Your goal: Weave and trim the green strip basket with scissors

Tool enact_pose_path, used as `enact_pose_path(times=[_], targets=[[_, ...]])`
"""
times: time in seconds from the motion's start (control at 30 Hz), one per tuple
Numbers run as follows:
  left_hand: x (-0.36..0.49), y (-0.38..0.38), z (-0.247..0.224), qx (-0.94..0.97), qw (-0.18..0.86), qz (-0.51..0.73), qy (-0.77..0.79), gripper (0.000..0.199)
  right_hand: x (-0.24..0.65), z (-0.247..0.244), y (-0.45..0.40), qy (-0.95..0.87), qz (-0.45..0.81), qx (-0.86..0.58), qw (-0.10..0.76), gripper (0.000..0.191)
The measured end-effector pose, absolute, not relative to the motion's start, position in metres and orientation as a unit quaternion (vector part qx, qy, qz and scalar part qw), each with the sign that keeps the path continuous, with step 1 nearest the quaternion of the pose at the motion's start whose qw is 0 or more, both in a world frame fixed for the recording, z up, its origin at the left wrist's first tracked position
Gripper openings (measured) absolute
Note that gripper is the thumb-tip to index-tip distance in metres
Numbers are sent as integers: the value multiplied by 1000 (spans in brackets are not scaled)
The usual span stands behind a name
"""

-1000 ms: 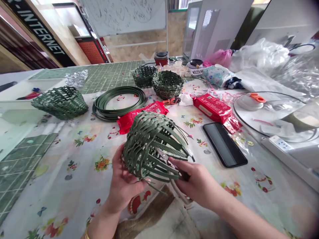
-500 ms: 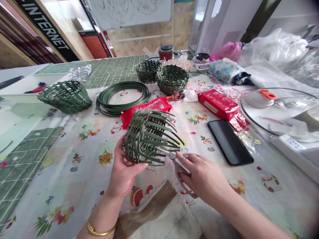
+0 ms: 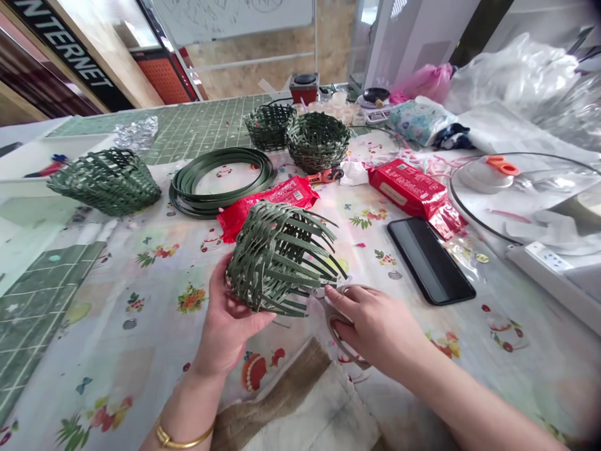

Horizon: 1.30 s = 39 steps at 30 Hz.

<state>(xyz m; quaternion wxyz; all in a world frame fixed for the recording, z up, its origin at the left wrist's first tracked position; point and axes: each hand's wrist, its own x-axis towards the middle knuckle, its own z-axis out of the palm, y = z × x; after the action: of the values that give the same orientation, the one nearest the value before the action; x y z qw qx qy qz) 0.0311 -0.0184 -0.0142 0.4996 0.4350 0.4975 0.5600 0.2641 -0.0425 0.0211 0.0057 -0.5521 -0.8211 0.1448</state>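
A green woven basket (image 3: 263,263) lies tilted on its side above the table, its loose strip ends pointing right. My left hand (image 3: 230,322) is closed around its lower left side, thumb along the bottom edge. In my right hand (image 3: 370,319) are grey-handled scissors (image 3: 334,322), fingers through the loops. The scissors' blades are at the strip ends on the basket's lower right and are mostly hidden by the strips.
Behind the basket are a red packet (image 3: 286,195) and a coil of green strip (image 3: 188,181). Other woven baskets (image 3: 317,141) stand farther back and left (image 3: 107,181). At right lie a phone (image 3: 431,260), another red packet (image 3: 408,188) and a power strip (image 3: 544,263).
The view has shifted slightly, so the background sits a little left and higher. The basket has turned slightly in my left hand, and the scissors' blades show less among the strips.
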Motion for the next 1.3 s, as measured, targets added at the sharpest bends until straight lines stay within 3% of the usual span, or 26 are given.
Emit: enact_pose_path(times=[0.87,1.1,1.3], targets=[[30,-17,-15,397,547,551,489,100,259,15,-39,-821,165,-547,3,43],[32,-16,-16,404,549,546,487,99,252,19,-37,-832,109,-542,-43,44],[32,-16,-15,403,550,544,489,101,257,11,-29,-840,145,-521,-47,47]])
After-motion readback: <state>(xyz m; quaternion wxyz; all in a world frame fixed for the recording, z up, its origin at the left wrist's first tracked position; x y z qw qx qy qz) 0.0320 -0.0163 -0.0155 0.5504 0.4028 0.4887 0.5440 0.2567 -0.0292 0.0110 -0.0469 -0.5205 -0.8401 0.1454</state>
